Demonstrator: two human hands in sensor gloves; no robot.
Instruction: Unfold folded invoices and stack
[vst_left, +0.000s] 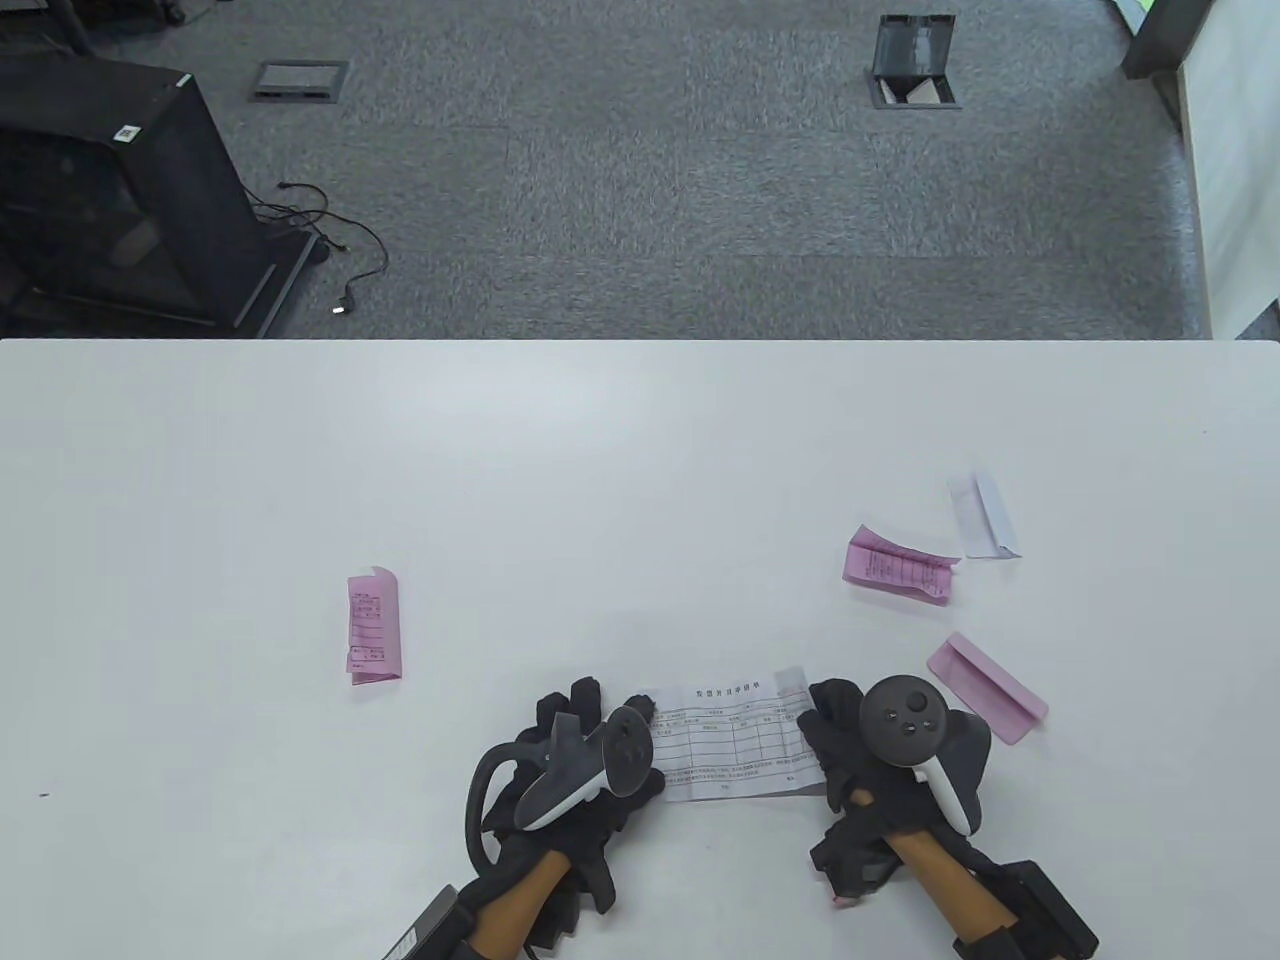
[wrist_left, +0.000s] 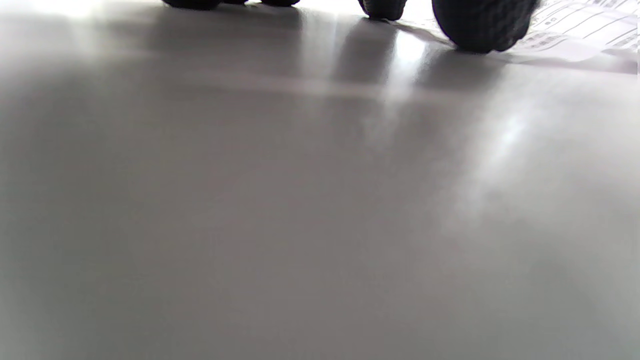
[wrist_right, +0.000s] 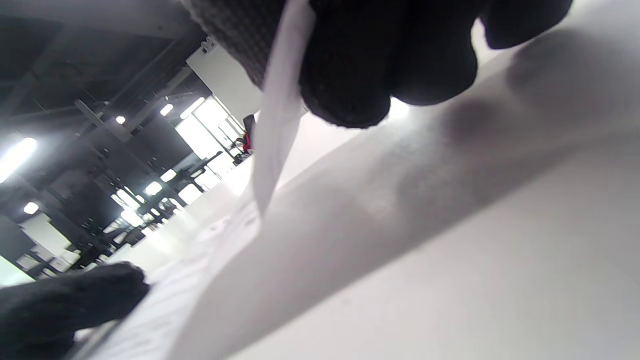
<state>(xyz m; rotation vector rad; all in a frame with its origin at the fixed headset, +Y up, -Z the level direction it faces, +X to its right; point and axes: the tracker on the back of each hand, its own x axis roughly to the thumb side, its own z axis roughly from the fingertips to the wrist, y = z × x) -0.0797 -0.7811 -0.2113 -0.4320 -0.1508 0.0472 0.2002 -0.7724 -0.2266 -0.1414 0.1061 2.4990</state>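
The fingertips (wrist_left: 480, 25) of the left hand (vst_left: 575, 765) press flat on the left edge of the white invoice (vst_left: 735, 740); in the left wrist view they stand side by side on the table (vst_left: 600, 480), the largest one on the paper's edge, straight rather than curled. The right hand (vst_left: 880, 770) pinches the sheet's right edge: in the right wrist view the paper runs up between its dark fingers (wrist_right: 350, 75), lifted off the table there while the rest lies flat. Both hands lie palm down, a tracker strapped over each back, wrists coming in from the near edge of the table, forearms angled slightly towards each other.

The white invoice lies unfolded between the two hands, close to the near edge, printed side up. Other slips are still folded: a pink folded invoice (vst_left: 373, 627) well off to the left, a crumpled pink invoice (vst_left: 895, 567) beyond the right hand, a pink folded strip (vst_left: 987, 688) just beside the right tracker, and a white folded slip (vst_left: 985, 516) farthest right.

Beyond the table lies grey carpet with a black cabinet (vst_left: 110, 190).
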